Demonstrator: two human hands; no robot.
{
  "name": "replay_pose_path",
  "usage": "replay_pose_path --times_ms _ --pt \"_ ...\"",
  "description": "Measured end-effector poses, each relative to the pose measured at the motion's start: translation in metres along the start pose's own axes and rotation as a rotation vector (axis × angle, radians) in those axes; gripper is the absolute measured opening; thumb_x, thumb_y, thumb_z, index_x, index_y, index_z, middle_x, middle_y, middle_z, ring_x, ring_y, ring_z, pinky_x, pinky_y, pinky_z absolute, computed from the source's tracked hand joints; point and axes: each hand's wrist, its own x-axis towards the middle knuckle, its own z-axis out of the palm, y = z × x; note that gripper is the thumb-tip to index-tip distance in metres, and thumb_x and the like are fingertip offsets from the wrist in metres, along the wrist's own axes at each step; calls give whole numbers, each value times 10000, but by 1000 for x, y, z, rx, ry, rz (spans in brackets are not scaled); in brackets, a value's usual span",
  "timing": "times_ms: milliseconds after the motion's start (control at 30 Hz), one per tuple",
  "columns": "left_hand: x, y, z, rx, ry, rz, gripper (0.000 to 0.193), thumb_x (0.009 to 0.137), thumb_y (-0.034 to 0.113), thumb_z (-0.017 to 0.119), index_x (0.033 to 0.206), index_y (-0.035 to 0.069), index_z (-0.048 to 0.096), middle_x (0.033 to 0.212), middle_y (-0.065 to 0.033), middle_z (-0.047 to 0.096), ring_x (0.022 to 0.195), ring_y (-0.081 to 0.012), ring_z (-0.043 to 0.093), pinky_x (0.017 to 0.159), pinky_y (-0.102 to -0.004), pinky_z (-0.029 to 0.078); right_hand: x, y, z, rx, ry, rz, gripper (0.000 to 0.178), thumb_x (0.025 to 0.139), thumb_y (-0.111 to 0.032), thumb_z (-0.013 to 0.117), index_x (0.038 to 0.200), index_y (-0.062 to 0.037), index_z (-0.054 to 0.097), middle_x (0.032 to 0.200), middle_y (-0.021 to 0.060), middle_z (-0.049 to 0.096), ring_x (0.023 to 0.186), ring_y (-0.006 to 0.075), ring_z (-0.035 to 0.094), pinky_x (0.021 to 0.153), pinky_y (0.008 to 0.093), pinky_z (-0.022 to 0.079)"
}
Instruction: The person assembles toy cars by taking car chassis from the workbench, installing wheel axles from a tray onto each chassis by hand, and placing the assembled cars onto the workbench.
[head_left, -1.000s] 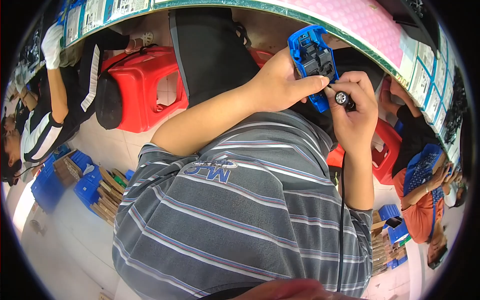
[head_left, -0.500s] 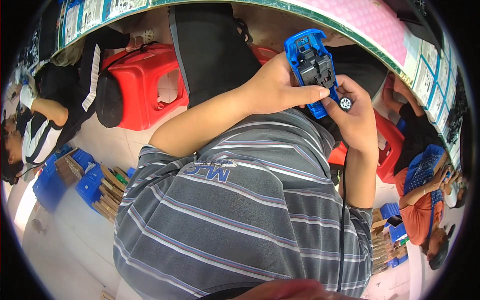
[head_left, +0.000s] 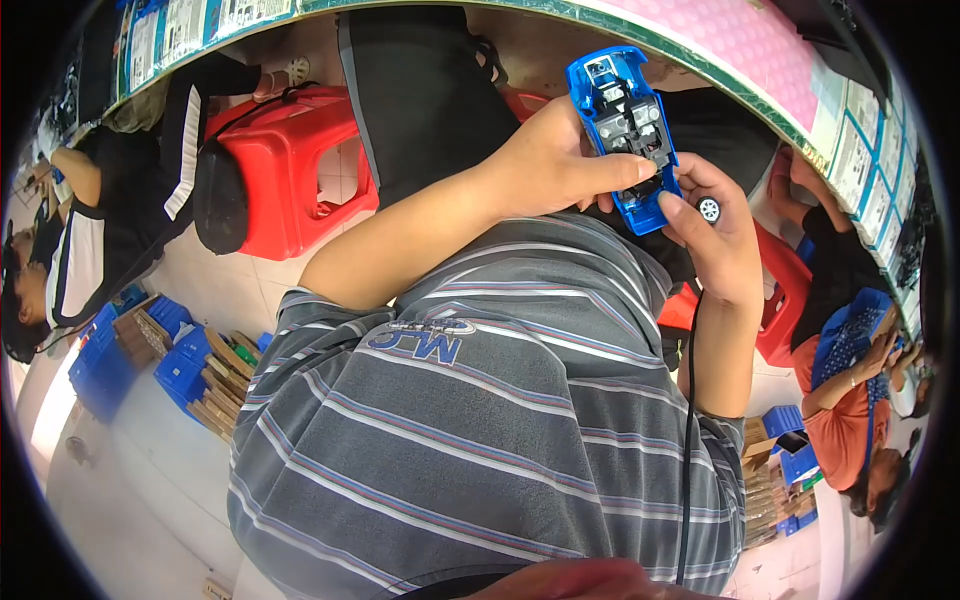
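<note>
A blue plastic toy car is held upside down in front of my chest, its dark inner parts showing. My left hand grips it from the left, thumb across its lower end. My right hand is just below and to the right. Its forefinger touches the car's lower end, and a small black wheel with a white hub is pinched in its fingers. A thin black cable hangs down along my right forearm.
A bench edge with a green mat and pink sheet curves across the top. Red plastic stools stand at left and right. Blue bins sit on the floor. Seated people work at the left and right.
The car has sunk slightly and my left thumb now reaches further across its lower end. The wheel in my right hand has drifted a little to the right.
</note>
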Motion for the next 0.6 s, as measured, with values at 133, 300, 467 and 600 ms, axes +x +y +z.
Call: replay_pose_path --times_ms 133,300,467,600 --pt "2 -2 -2 19 -6 -22 306 840 207 782 1043 38 627 794 -25 663 593 -71 602 503 -209 478 0 0 -5 -50 18 50 264 931 -138 653 1137 26 633 914 36 646 864 77 553 785 242 446" --pt "3 -11 -1 57 -3 100 380 826 195 788 1106 28 592 804 -34 666 596 -80 611 505 -217 483 2 1 3 -139 71 -9 206 935 -143 658 1064 18 656 860 14 630 829 72 532 757 236 430" --pt "-1 -4 -2 108 13 27 347 822 113 735 1120 21 583 818 -45 670 597 -97 617 517 -249 497 4 3 6 -209 89 -11 180 938 -135 658 1036 16 654 839 7 627 819 67 533 752 239 435" --pt "-4 -7 -3 52 19 -32 325 822 99 722 1109 22 591 824 -42 671 613 -93 623 529 -250 501 4 4 9 -351 90 -16 174 941 -133 658 1024 20 649 833 11 634 814 67 534 755 240 440"
